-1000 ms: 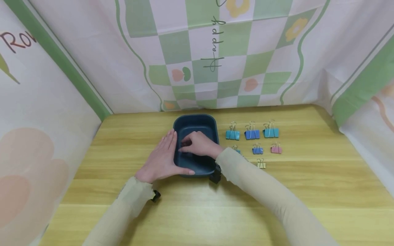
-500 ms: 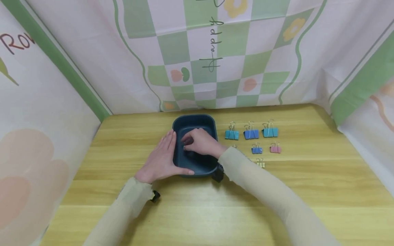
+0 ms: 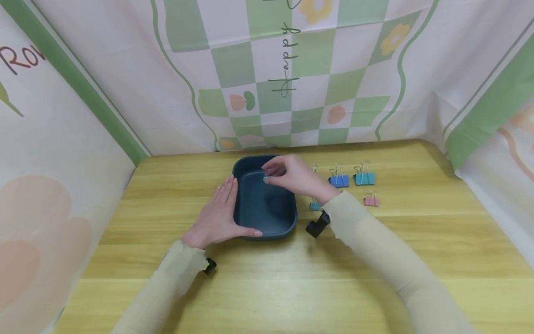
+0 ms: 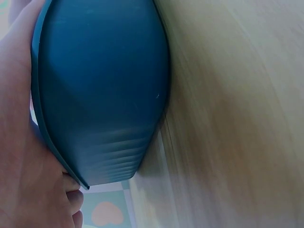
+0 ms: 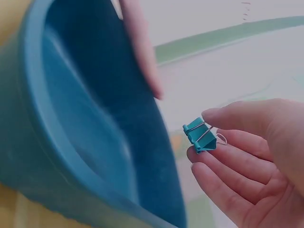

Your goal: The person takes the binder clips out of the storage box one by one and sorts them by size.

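My right hand [image 3: 292, 176] is raised over the far right part of a dark blue plastic box [image 3: 267, 230]. Between thumb and fingertips it pinches a small teal binder clip [image 5: 201, 136], whose wire handles show in the right wrist view. My left hand [image 3: 217, 211] rests against the box's left side with its fingers straight. Its thumb lies along the near rim. In the left wrist view the box's outer wall [image 4: 102, 85] stands close beside that hand.
Right of the box stand a large blue binder clip [image 3: 340, 181], a large teal one [image 3: 365, 178], a small teal one [image 3: 314, 205] and a pink one [image 3: 371, 201]. My right arm hides other clips. A patterned curtain [image 3: 275, 111] hangs behind the wooden table [image 3: 267, 287].
My right hand has risen out of the box and moved right and away from me, bringing the small teal binder clip up with it. My left hand stays at the box.
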{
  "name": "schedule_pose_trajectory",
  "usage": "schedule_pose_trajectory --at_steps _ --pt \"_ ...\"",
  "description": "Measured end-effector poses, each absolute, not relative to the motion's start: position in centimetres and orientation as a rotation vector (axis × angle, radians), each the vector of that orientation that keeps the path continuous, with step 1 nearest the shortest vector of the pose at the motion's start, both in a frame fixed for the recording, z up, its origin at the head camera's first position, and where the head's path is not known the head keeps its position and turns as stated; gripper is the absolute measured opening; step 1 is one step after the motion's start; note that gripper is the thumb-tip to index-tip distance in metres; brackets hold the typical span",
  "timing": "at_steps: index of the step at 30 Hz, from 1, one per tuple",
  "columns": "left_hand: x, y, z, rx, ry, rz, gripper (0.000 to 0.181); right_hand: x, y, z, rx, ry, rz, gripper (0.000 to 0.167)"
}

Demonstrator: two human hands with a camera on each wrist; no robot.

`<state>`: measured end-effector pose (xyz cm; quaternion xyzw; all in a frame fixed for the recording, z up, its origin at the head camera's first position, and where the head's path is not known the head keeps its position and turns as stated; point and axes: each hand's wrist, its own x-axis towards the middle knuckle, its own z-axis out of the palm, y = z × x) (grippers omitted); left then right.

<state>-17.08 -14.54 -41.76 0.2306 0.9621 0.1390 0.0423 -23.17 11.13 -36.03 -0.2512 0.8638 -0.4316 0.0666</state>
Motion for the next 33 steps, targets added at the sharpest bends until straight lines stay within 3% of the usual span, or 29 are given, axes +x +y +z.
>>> schedule_pose_trajectory --at_steps 22,33 --pt "-17.2 -14.6 -41.9 0.716 2.95 0.401 0.151 -20.5 24.5 -33.7 -0.431 2.861 -1.368 0.029" --pt "-17.1 -14.6 -41.9 0.713 2.946 0.404 0.151 -18.1 29.9 -35.0 -0.313 2.881 -1.237 0.039"
